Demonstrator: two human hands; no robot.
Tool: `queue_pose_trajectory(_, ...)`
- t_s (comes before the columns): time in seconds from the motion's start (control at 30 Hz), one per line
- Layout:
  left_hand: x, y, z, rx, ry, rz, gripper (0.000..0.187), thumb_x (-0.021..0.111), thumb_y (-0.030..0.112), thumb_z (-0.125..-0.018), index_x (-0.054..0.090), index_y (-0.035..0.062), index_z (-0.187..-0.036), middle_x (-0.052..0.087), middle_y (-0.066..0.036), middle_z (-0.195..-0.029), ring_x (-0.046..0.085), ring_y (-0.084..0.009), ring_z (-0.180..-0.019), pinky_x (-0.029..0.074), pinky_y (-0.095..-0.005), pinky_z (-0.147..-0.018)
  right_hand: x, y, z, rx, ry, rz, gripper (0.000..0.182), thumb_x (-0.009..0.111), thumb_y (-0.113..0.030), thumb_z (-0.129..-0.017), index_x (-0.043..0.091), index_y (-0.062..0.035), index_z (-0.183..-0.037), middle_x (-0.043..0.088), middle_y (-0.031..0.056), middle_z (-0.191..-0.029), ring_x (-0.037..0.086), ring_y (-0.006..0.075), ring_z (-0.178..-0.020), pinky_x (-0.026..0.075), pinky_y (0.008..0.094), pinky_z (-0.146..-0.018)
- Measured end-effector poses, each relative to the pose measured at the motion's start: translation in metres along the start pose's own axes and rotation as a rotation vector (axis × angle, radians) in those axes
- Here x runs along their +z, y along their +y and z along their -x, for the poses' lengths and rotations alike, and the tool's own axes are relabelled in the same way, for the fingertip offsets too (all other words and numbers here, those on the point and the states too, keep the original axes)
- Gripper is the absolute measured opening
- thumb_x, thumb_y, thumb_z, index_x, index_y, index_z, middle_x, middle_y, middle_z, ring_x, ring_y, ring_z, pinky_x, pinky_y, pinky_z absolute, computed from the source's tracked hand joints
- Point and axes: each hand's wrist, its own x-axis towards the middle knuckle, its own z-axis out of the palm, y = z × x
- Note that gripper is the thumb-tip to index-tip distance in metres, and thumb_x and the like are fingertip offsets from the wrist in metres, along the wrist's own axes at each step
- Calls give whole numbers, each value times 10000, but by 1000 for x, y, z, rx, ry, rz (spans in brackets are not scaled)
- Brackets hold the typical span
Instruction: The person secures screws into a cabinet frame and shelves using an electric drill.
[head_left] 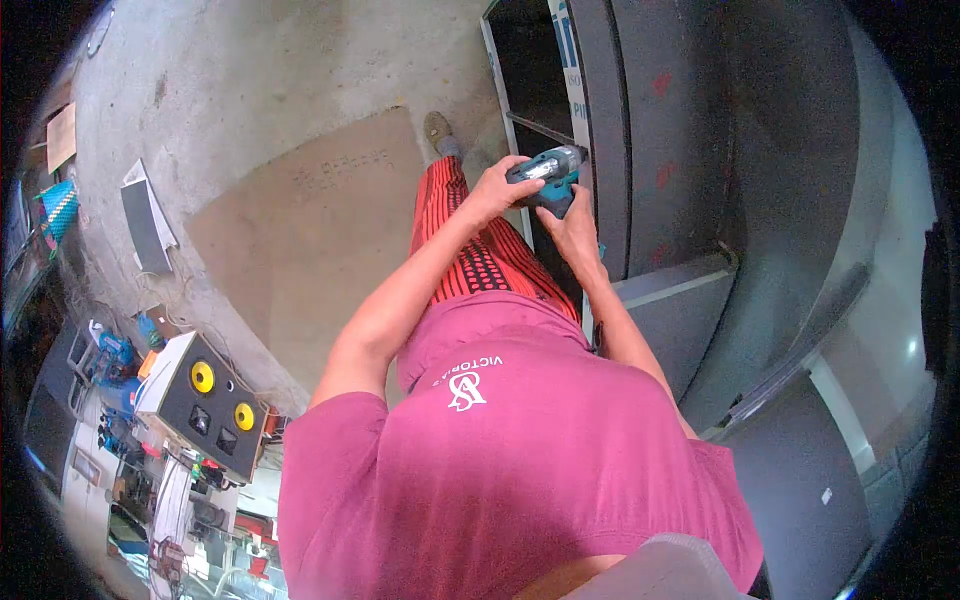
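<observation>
A teal and black cordless drill (555, 163) is held in both hands, out in front of my body at the edge of a dark panelled frame (540, 125). My left hand (497, 188) wraps round the near end of its body, fingers on top. Lower down, my right hand (571, 228) grips it by the handle and base, with the thumb against its side. The drill's nose points right and overlaps the frame's white, blue-lettered edge strip (574, 85) in this view. Whether the nose touches the frame, I cannot tell.
Tall dark panels (670, 130) stand along my right side. A brown sheet of board (310, 220) lies on the concrete floor (250, 80). To the left are a speaker box (208, 405) with yellow cones and a cluttered bench (165, 490) with tools and cables.
</observation>
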Motion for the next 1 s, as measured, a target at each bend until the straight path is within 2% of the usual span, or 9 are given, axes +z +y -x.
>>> queue_pose_trajectory(0.13, 0, -5, 0, -10, 40, 8, 559, 694, 344, -730, 514, 16, -1145, 581, -100, -1033, 538, -177, -954, 410, -286, -853, 1, 3, -1, -53, 0, -5, 707, 717, -226, -693, 335, 67, -1212, 474, 296, -1128, 484, 413, -1049, 403, 423, -876)
queue_pose_trajectory(0.27, -1, -9, 4, -29, 63, -21, 544, 687, 344, -736, 522, 12, -1135, 581, -103, -1036, 537, -173, -960, 411, -283, -851, 2, 0, 0, -7, -58, 7, 718, 711, -226, -699, 324, 75, -1224, 469, 302, -1140, 480, 415, -1060, 400, 420, -887)
queue_pose_trajectory(0.6, -1, -12, -12, -23, 56, -75, 542, 687, 340, -734, 524, 3, -1127, 584, -98, -1031, 545, -169, -935, 425, -283, -828, 9, 14, -15, -17, -31, 15, 708, 721, -251, -688, 356, 67, -1205, 497, 301, -1109, 501, 409, -1041, 412, 413, -874)
queue_pose_trajectory(0.67, -1, -12, -13, -30, 63, -94, 542, 688, 342, -733, 525, 2, -1123, 584, -98, -1028, 547, -170, -932, 425, -282, -827, 7, 16, -17, -5, -78, 12, 702, 705, -286, -701, 361, 65, -1203, 511, 288, -1107, 519, 389, -1033, 408, 408, -868)
queue_pose_trajectory(0.77, 3, -20, -15, -55, 69, -44, 551, 692, 354, -723, 527, 2, -1114, 587, -97, -1017, 548, -165, -916, 433, -279, -805, 3, 14, -18, 2, -120, 0, 694, 700, -301, -707, 364, 66, -1191, 523, 281, -1094, 525, 389, -1025, 413, 407, -859)
queue_pose_trajectory(0.83, 7, -14, -12, 106, 170, -111, 534, 713, 326, -694, 537, -14, -1067, 612, -122, -867, 596, -207, -740, 485, -318, -654, 3, 19, -17, -43, -104, -11, 686, 699, -311, -704, 374, 58, -1182, 530, 273, -1087, 531, 385, -1015, 416, 408, -853)
queue_pose_trajectory(0.87, 10, -11, -11, 113, 160, -122, 534, 713, 326, -694, 537, -14, -1067, 612, -122, -867, 596, -207, -740, 485, -318, -654, 2, 21, -17, -92, -88, -14, 679, 699, -322, -701, 384, 50, -1173, 538, 265, -1080, 538, 380, -1006, 420, 409, -846)
queue_pose_trajectory(0.93, 21, 21, 6, -12, 249, -491, 570, 688, 347, -710, 515, -6, -1123, 582, -183, -1057, 575, -280, -961, 451, -364, -806, -5, 8, -10, -24, -107, 4, 659, 701, -310, -694, 402, 36, -1168, 540, 268, -1071, 527, 388, -1018, 422, 412, -845)
queue_pose_trajectory(1.0, 33, 49, 27, -9, 222, -556, 589, 677, 366, -720, 503, 0, -1147, 563, -224, -1081, 568, -319, -991, 441, -389, -839, -12, 7, 0, 39, -127, 21, 639, 703, -297, -686, 419, 21, -1163, 542, 271, -1061, 515, 396, -1029, 423, 415, -843)
